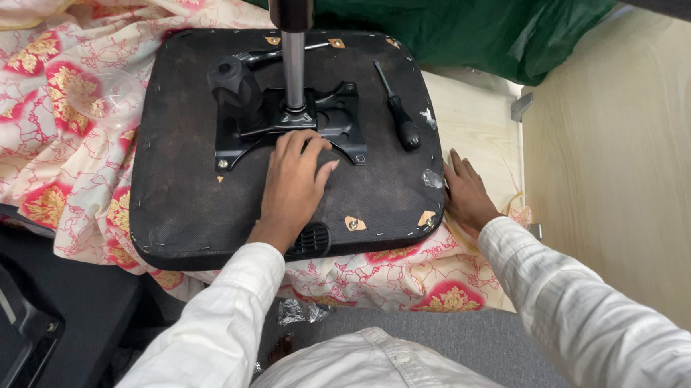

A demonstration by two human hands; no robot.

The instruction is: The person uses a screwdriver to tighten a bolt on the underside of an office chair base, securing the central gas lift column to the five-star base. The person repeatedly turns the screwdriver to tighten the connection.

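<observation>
- Head view: an upturned chair seat (194, 203), dark and roughly square, lies on a pink and red floral cloth (37, 117).
- The left hand (293, 185) rests flat on the underside of the seat, fingers spread and gripping nothing; its fingertips touch the near edge of the black metal mounting plate (341, 126).
- A silver gas-lift column (295, 69) rises upright from the middle of that plate, with a black lever knob (231, 81) to its left.
- The right hand (465, 195) lies open against the seat's right edge, palm down on the cloth and holding nothing.
- A black-handled screwdriver (398, 111) lies on the seat, right of the plate, between the two hands and touched by neither.
</observation>
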